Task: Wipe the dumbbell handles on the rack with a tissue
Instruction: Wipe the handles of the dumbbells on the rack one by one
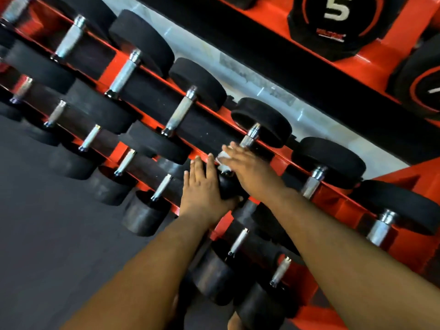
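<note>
My right hand presses the tissue flat-fingered onto a dumbbell handle; left hand, fingers straight, steadies its black head.

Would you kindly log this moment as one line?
right hand: presses tissue on dumbbell handle | left hand: flat on dumbbell head
</note>
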Motion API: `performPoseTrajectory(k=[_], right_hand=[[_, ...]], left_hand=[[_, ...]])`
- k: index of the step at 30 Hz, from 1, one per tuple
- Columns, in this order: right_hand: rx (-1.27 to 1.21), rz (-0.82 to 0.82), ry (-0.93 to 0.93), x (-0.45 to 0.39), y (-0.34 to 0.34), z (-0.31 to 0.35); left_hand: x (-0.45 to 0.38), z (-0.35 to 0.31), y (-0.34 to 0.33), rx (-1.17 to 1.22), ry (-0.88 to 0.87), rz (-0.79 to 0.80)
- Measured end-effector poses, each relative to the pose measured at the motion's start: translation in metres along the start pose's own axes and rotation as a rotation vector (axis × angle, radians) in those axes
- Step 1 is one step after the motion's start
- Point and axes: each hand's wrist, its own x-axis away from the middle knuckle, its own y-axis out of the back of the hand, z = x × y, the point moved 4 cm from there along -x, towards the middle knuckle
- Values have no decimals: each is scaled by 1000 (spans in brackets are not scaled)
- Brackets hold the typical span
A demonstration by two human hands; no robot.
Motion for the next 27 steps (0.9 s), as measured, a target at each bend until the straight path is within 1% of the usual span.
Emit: performPoseTrajectory(k=[2,3,4,5,7,8,9,10,12,13,14,16,17,18,21,22,24,25,27], right_hand=[[183,259,168,-1,-6,-4],[264,351,188,1,-5,-10],[338,358,173,1,-2,-21],[391,312,129,-1,3,-32],[466,179,-25,1,11,-45],[483,121,-57,3,6,-46],[492,104,-30,9,-3,-41],[509,137,58,13,-13,-35],[541,256,270,19,-19,-30],[561,270,313,13,-14,-32],[596,253,292,6,-8,-37],[648,222,135,-7,-2,-42],[635,197,98,-10,-5,-38],[608,186,120,-11,-12,-32],[457,222,351,-1,-26,-26],[443,244,417,3,-23,-31],[518,280,525,9,-9,-44],[556,287,532,7,-1,-48],[606,257,443,-1,1,-52]], left_hand=[[-7,1,2,-34,13,23],[-10,2,4,-19,32,41],[-13,2,4,6,49,68],[-15,2,4,29,62,98],[-16,1,4,46,72,139],[-17,1,4,51,76,147],[-17,1,4,55,79,155],[-19,2,4,60,81,167],[-20,4,3,62,79,193],[-21,5,3,60,78,202],[-21,5,3,57,74,209],[-20,5,4,52,66,221],[-20,5,4,52,65,226],[-20,5,5,59,69,228],[-21,6,5,72,64,239],[-22,6,5,68,62,248],[-22,7,6,50,57,274],[-22,7,7,37,56,284],[-23,8,8,22,56,305]])
